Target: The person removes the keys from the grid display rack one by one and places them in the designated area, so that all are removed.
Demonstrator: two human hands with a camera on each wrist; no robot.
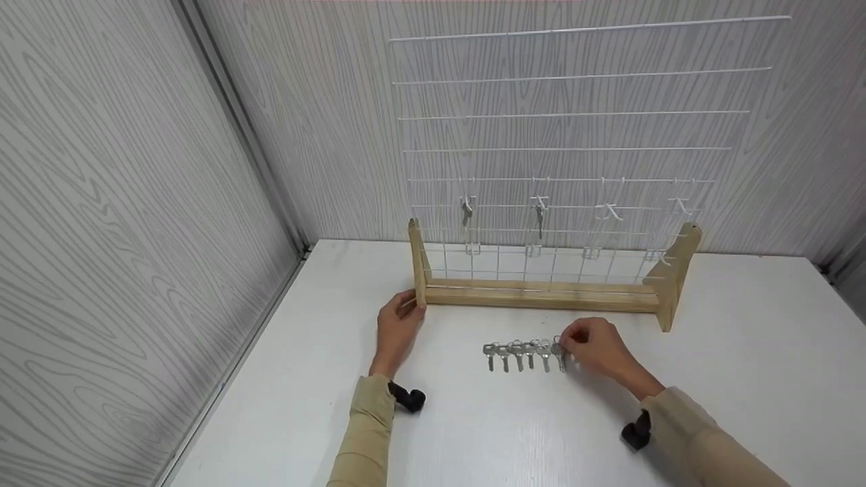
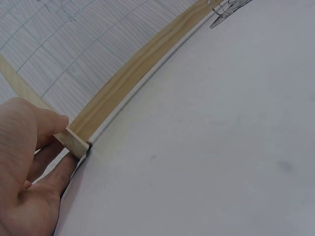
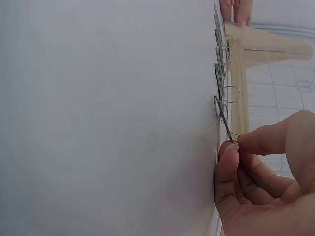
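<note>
My right hand (image 1: pixel 597 346) pinches the rightmost key (image 1: pixel 558 353) of a row by its ring, between thumb and forefinger. In the right wrist view that key (image 3: pixel 224 119) tilts up from the tabletop at the fingertips. Several other silver keys (image 1: pixel 517 353) with rings lie side by side to its left. My left hand (image 1: pixel 398 333) holds the foot of the left wooden end piece (image 1: pixel 417 267) of a wire grid rack (image 1: pixel 541 297). In the left wrist view its fingers lie on both sides of the wood (image 2: pixel 76 142).
White hooks sit across the grid. One key (image 1: pixel 467 214) hangs on the leftmost hook and another key (image 1: pixel 540 222) on the hook beside it; the hooks to the right (image 1: pixel 611 212) carry none. The rack stands on a white table (image 1: pixel 473 433) before a wood-grain panel (image 1: pixel 304 135).
</note>
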